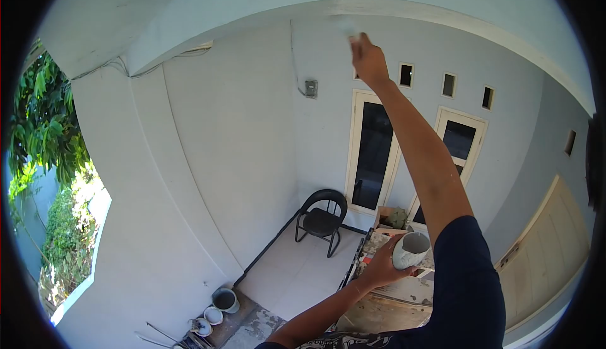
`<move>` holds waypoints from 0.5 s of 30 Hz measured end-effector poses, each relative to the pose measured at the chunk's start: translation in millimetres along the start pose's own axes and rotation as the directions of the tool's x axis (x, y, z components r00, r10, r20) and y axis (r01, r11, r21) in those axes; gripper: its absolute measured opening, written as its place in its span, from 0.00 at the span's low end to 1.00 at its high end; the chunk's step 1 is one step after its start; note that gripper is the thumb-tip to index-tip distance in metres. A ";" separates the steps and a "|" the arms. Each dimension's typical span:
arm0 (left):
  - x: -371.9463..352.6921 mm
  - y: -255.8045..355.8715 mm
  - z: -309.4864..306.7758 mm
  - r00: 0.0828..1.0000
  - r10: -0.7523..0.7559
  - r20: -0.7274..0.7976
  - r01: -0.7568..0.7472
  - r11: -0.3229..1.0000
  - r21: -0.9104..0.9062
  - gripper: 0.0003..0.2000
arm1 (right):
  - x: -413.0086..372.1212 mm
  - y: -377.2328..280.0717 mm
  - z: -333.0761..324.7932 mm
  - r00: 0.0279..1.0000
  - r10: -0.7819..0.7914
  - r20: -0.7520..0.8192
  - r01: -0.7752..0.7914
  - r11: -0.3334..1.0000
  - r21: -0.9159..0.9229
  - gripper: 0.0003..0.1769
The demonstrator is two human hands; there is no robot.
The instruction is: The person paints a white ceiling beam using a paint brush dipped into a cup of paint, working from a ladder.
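High overhead, my right hand (371, 62) is closed around the handle of a paintbrush (346, 26). The brush head is blurred and overlaps the lower edge of the pale beam (404, 9) in this view. Lower down, my left hand (380, 267) grips a paint-smeared white cup (410, 255) from its side and underneath. The cup is tilted so its mouth faces me, and greyish paint shows inside.
Below the cup stands a cluttered, paint-spotted table (353, 314) with a cardboard box. A black chair (322, 221) is by the far wall. Several buckets, including a dark-filled one (225, 300), sit lower left. Loose wires (117, 64) run along the left pillar top.
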State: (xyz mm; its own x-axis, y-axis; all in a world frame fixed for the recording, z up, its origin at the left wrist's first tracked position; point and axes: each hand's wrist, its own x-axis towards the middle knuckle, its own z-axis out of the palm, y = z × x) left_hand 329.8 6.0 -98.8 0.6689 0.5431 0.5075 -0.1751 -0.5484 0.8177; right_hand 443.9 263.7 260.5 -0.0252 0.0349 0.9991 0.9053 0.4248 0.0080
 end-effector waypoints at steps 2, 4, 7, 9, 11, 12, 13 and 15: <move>-0.8 0.5 5.2 1.000 -0.016 0.006 0.016 1.000 -0.017 0.46 | -8.7 25.1 -5.7 0.956 0.265 -0.124 -0.263 0.964 0.035 0.18; 0.9 -5.2 7.3 0.992 0.112 -0.066 -0.112 0.994 -0.002 0.42 | -20.5 24.6 -20.9 0.942 0.319 -0.099 -0.318 0.948 0.033 0.20; 2.5 -6.4 8.1 0.994 0.095 -0.048 -0.096 0.995 -0.025 0.42 | -52.0 -3.0 -58.7 0.913 0.169 0.371 -0.199 0.979 0.042 0.21; 1.5 -8.0 9.6 0.998 0.042 -0.043 -0.045 0.996 -0.072 0.43 | -77.1 -24.8 -90.4 0.833 0.123 0.540 -0.183 0.981 0.058 0.20; 0.3 -8.6 10.7 0.999 0.017 -0.047 -0.021 0.995 -0.094 0.44 | -103.5 -42.7 -126.5 0.764 0.085 0.639 -0.183 0.979 0.089 0.18; 0.4 -7.6 10.7 0.998 0.017 -0.052 -0.023 0.995 -0.100 0.44 | -116.5 -51.3 -147.1 0.729 0.081 0.679 -0.206 0.973 0.105 0.18; -0.6 -10.8 12.2 0.998 0.006 -0.066 -0.013 0.994 -0.107 0.44 | -128.2 -58.3 -169.2 0.700 0.104 0.707 -0.229 0.970 0.084 0.17; -0.1 -19.1 15.2 0.992 0.088 -0.094 -0.089 0.996 -0.007 0.45 | -148.6 -64.1 -212.6 0.654 0.162 0.739 -0.283 0.958 0.040 0.17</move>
State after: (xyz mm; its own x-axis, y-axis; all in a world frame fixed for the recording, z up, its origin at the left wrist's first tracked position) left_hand 344.1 6.8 -118.6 0.5804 0.5501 0.6004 -0.2388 -0.5900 0.7713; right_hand 479.7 39.0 120.5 -0.1829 0.7603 0.6233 0.8578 0.4331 -0.2767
